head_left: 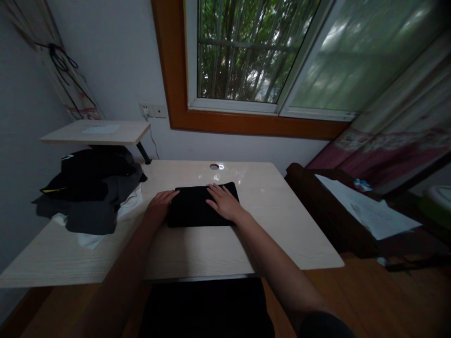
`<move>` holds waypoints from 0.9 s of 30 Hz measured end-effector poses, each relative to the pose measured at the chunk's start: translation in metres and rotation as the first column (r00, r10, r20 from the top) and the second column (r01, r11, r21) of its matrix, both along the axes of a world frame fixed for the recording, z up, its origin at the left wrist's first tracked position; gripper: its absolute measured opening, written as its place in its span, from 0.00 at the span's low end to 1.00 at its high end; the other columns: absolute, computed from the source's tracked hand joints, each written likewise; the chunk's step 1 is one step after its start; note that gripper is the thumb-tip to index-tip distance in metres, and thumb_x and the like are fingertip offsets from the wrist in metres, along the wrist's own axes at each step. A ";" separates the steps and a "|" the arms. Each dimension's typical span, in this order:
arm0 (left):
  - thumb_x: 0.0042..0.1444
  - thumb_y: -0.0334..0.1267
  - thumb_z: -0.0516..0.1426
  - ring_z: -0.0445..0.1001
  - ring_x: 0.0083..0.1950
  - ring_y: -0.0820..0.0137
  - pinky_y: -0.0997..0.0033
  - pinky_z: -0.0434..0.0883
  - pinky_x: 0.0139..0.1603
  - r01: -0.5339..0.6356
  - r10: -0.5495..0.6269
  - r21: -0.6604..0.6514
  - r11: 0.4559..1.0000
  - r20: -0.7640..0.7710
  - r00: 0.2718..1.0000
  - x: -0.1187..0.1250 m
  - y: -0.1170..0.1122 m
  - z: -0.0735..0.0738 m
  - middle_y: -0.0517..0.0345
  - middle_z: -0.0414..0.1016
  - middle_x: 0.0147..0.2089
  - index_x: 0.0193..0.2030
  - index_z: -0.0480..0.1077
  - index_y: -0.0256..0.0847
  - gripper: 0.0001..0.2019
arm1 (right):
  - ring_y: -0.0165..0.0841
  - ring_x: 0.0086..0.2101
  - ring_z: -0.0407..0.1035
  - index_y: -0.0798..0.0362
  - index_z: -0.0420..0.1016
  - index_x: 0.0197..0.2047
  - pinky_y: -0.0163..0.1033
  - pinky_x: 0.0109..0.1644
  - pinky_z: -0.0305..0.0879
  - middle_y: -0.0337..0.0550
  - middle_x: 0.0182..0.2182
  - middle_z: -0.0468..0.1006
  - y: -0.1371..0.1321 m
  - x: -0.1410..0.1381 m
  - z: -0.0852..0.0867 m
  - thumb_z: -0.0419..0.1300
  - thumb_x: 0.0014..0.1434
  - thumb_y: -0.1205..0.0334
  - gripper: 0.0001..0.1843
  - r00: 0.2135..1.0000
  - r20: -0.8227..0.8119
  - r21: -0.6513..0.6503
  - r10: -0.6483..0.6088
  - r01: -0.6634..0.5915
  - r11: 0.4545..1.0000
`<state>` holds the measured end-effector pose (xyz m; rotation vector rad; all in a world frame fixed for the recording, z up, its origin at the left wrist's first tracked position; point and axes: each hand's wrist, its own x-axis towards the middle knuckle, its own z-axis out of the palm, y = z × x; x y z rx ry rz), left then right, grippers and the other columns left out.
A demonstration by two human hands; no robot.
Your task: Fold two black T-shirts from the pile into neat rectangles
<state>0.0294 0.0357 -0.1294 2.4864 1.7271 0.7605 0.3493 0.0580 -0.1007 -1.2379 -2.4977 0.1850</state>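
Folded black cloth [195,211] mid surface [218,249], L hand [159,204] flat at its left edge, R hand [224,203] flat on top, fingers straight, gripping nothing, clothes pile [95,197] to left

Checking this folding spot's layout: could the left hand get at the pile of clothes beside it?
Probably yes. The left hand rests at the left edge of the folded black cloth, and the clothes pile lies just to its left on the same table, with nothing between them.
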 end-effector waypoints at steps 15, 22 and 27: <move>0.56 0.23 0.47 0.70 0.61 0.58 0.53 0.67 0.65 -0.033 0.032 0.008 0.999 0.127 0.991 -0.002 0.002 0.000 0.49 0.74 0.62 0.70 0.63 0.43 0.33 | 0.41 0.48 0.77 0.49 0.84 0.48 0.45 0.58 0.69 0.47 0.46 0.84 0.008 0.092 -0.018 0.46 0.71 0.50 0.25 0.816 -0.406 -0.076 -0.411 0.418 0.905; 0.67 0.44 0.51 0.76 0.46 0.60 0.57 0.72 0.54 -0.150 0.170 -0.088 0.985 0.307 0.937 0.001 -0.006 0.015 0.52 0.79 0.41 0.67 0.66 0.41 0.24 | 0.41 0.45 0.77 0.47 0.80 0.54 0.44 0.54 0.70 0.46 0.46 0.84 0.005 0.088 -0.014 0.52 0.69 0.47 0.22 0.802 -0.453 -0.147 -0.391 0.365 0.919; 0.65 0.52 0.54 0.76 0.37 0.66 0.64 0.72 0.45 -0.043 0.120 -0.203 0.978 0.384 0.915 0.001 -0.011 0.021 0.60 0.77 0.35 0.70 0.62 0.44 0.30 | 0.38 0.34 0.77 0.48 0.72 0.63 0.41 0.42 0.70 0.40 0.32 0.82 0.001 0.083 -0.011 0.55 0.66 0.40 0.29 0.768 -0.451 -0.288 -0.456 0.358 0.888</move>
